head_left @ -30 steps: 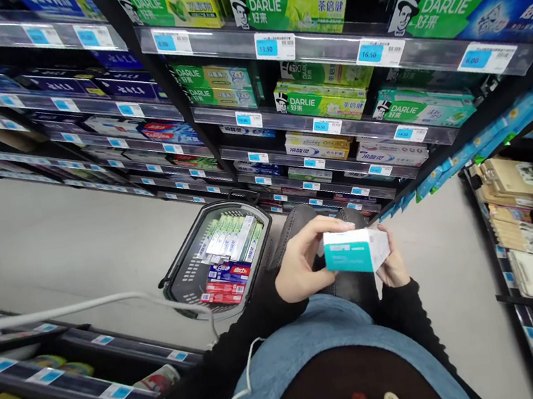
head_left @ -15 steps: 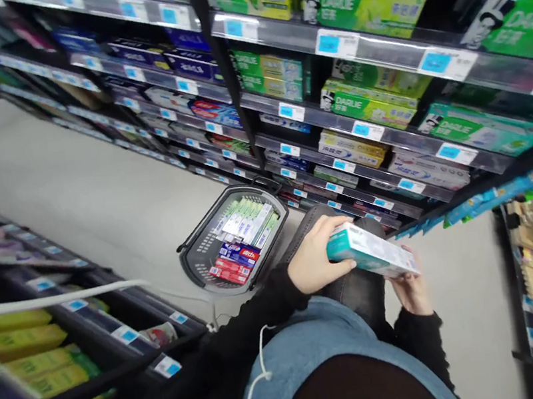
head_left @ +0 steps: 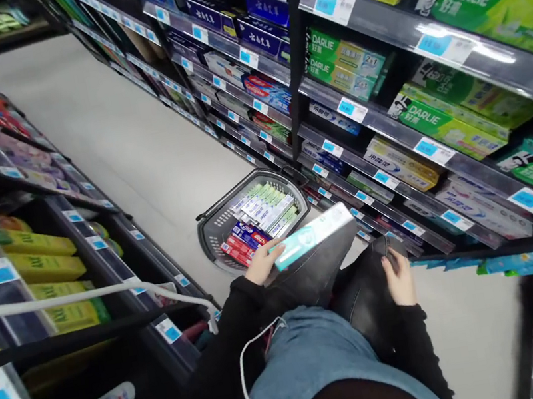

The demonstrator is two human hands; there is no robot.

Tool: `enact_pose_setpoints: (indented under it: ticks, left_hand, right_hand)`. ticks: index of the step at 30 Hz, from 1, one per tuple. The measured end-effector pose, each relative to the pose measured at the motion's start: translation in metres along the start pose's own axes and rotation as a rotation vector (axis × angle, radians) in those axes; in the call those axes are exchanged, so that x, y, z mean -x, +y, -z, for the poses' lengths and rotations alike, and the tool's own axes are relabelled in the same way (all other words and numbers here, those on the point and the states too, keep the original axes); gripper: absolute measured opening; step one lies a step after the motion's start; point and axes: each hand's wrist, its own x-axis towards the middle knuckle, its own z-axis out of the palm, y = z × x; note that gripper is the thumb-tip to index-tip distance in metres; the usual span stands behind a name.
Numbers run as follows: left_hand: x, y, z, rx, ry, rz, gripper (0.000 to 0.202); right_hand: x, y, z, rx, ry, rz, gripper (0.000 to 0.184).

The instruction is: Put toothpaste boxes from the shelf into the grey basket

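- A shop, seen from one of its aisles.
- Long shelves [head_left: 388, 123] line both sides, edged with blue-and-white price tags [head_left: 445, 48].
- Toothpaste boxes [head_left: 441, 124] stand in rows.
- A filled shopping basket [head_left: 210, 225] sits on the floor [head_left: 125, 134].

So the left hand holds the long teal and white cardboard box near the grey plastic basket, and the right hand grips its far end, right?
No. The left hand does hold the long teal and white cardboard box near the grey plastic basket, but the right hand is off it, resting on the dark-clad knee; the head view shows this.
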Motion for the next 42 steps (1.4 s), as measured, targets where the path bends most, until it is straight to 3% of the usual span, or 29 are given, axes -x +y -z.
enact_pose_setpoints:
  ticks: [3, 7, 11, 19, 24, 27, 33, 38, 42]
  left_hand:
    - [-0.048, -0.039, 0.031, -0.312, 0.164, 0.001, 0.070]
    - [-0.120, -0.089, 0.052, -0.726, 0.204, 0.122, 0.060]
    - [-0.165, -0.128, 0.049, -0.834, 0.175, 0.133, 0.057]
    - [-0.215, -0.178, 0.028, -1.063, 0.088, 0.119, 0.055]
    - [-0.241, -0.191, 0.013, -1.192, 0.111, 0.242, 0.070]
    - [-0.253, -0.197, 0.009, -1.267, 0.068, 0.364, 0.079]
    - [-0.279, -0.201, 0.012, -1.341, -0.048, 0.549, 0.065]
    - [-0.297, -0.188, 0.008, -1.342, -0.129, 0.575, 0.048]
    - [-0.304, -0.159, 0.005, -1.334, -0.152, 0.539, 0.036]
  right_hand:
    - [-0.005, 0.025, -0.021, 0.387, 0.126, 0.086, 0.061]
    - [0.002, 0.048, -0.035, 0.635, 0.150, 0.046, 0.048]
    - [0.001, 0.053, -0.037, 0.718, 0.141, 0.052, 0.047]
    - [-0.012, 0.057, -0.044, 0.810, 0.161, 0.076, 0.045]
    - [-0.016, 0.060, -0.047, 0.854, 0.166, 0.105, 0.043]
    - [-0.016, 0.057, -0.048, 0.862, 0.157, 0.112, 0.041]
    - [-0.024, 0.064, -0.036, 0.724, 0.141, 0.053, 0.042]
    - [-0.094, 0.098, 0.010, 0.741, 0.298, -0.138, 0.052]
    - [-0.172, 0.113, 0.044, 0.897, 0.274, -0.179, 0.053]
